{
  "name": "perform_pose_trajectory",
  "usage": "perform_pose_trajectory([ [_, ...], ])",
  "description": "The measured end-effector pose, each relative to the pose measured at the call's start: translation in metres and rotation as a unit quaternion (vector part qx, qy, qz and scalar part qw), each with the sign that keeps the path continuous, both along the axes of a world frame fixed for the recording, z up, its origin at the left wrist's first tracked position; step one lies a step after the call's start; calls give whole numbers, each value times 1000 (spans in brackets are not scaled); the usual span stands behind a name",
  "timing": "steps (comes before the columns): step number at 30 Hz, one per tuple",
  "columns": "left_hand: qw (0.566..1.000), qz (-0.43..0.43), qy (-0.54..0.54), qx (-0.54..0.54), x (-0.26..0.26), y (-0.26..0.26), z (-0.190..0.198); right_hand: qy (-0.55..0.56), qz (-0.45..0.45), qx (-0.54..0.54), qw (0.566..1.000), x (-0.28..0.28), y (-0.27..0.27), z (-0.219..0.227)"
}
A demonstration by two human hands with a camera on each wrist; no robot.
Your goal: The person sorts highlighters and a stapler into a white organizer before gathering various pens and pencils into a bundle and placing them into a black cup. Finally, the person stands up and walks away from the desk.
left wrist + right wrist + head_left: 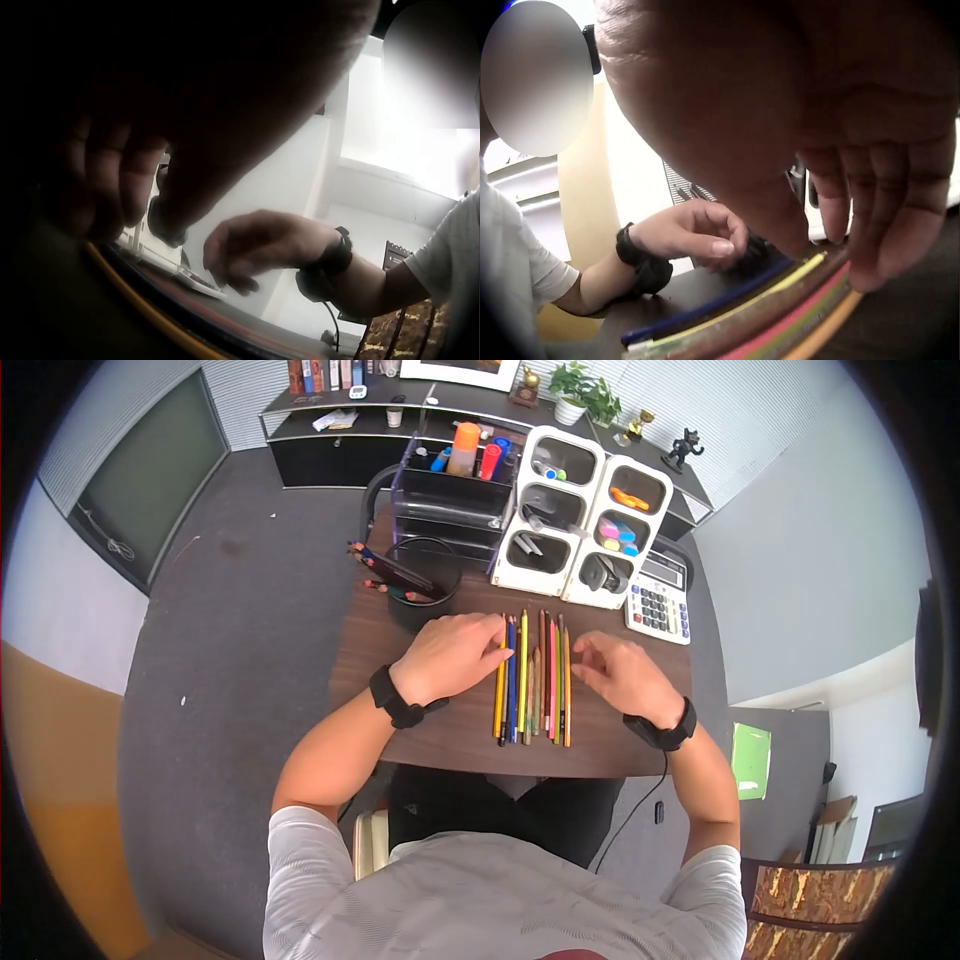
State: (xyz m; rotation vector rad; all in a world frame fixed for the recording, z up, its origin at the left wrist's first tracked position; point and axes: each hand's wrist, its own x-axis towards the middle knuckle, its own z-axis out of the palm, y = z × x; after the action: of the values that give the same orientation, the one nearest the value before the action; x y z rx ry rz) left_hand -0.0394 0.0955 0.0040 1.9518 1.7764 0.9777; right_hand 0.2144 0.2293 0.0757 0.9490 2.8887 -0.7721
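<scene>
Several colored pencils (523, 675) lie side by side on the brown table, pointing away from the person. My left hand (455, 650) is at the left end of the row, fingers loosely bent, thumb tip over the upper ends of a dark yellow pencil (499, 700) and a blue pencil (512, 700). Just off the right end, beside an orange pencil (568, 700), my right hand (630, 678) hovers with relaxed fingers and nothing held. In the right wrist view, its fingertips (866, 276) are close to the orange pencil. Shorter pencils sit mid-row.
A black pencil cup (425, 622) with several tilted pencils (395, 572) stands behind the left hand. Farther back are a dark organizer (440, 493) with markers, a white compartment rack (572, 550) of stationery, and a calculator (657, 600) at right. The table's front edge (480, 768) is near the person.
</scene>
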Motion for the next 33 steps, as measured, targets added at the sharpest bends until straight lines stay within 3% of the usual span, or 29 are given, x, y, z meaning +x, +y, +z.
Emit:
perform_pose_trajectory([
  [5,994,-85,37,-54,7,-2,3,22,-70,-8,997,5,-22,-28],
  [8,989,-139,44,-12,12,-3,3,72,-51,74,993,3,-28,-50],
  [9,987,-150,44,-42,13,-4,5,76,-44,71,994,2,-28,-53],
  [15,985,-151,62,-65,17,-3,6,87,-57,103,989,5,-28,-61],
  [22,986,-150,53,-47,18,-2,3,11,-92,163,982,10,-20,-60],
  [27,987,-148,46,-50,19,-3,6,4,-104,234,967,8,-8,-90],
  [30,987,-142,47,-57,21,-3,9,-20,-129,184,974,3,-8,-83],
  [33,989,-131,44,-46,21,-3,11,43,-98,77,991,12,7,-68],
])
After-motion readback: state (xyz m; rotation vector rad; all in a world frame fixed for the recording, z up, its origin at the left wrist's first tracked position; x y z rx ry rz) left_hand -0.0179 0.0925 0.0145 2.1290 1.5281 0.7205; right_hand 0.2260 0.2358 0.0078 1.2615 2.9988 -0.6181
